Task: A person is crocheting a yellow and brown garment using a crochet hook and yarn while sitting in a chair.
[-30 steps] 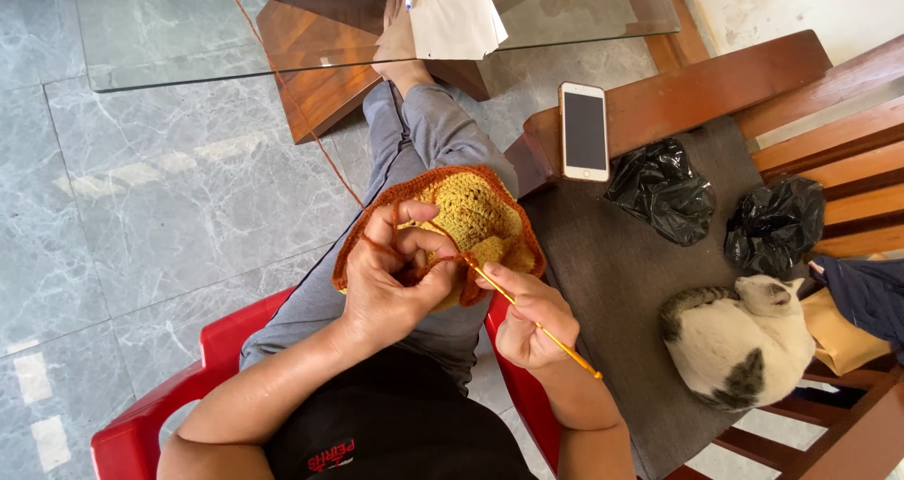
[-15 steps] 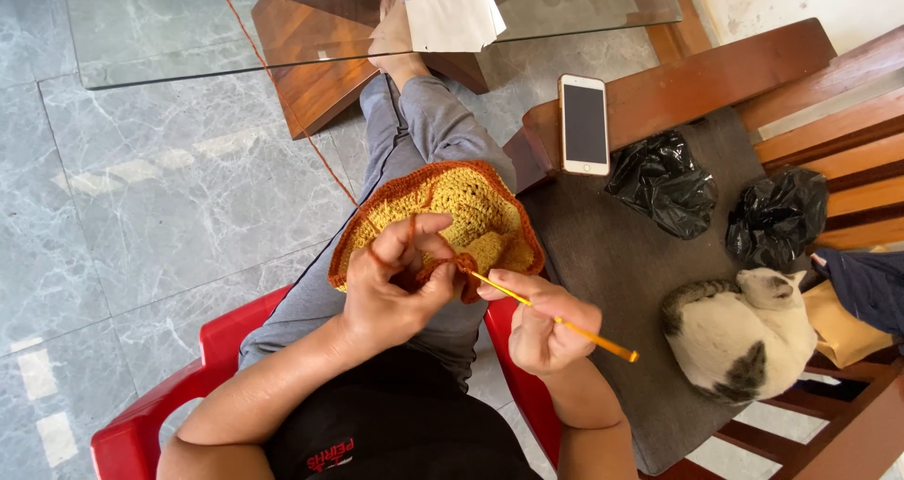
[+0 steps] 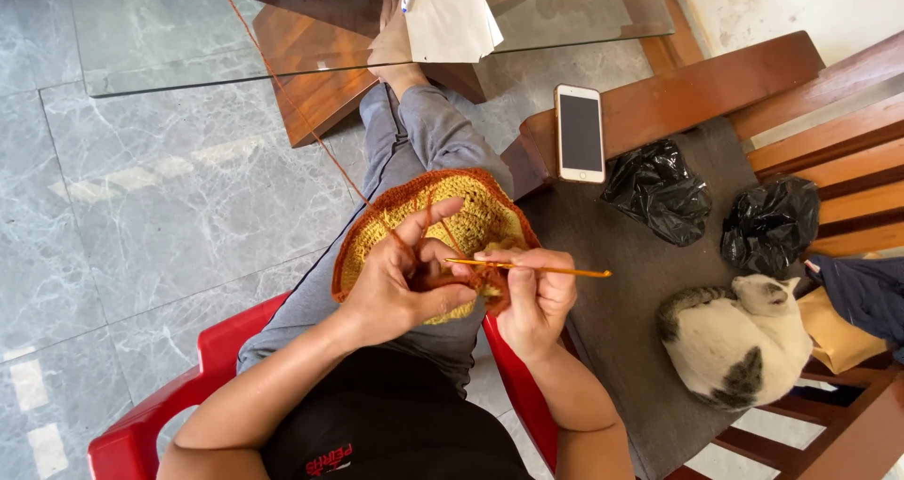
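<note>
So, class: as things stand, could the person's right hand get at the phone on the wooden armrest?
Probably yes, but not freely: the right hand holds the crochet hook. The phone lies uncovered on the armrest, with nothing between.

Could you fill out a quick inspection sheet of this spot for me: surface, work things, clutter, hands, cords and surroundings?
Surface: dark bench seat beside a red plastic chair; work rests on the lap.
Work things: round yellow crochet piece with orange-brown edge; orange crochet hook; orange yarn strand running up across the floor.
Clutter: phone, two black bags, papers with pen on glass table.
Hands: left hand pinches the piece; right hand holds the hook.
Cables: nothing seen.
Surroundings: grey tiled floor; cat curled on bench.
</note>
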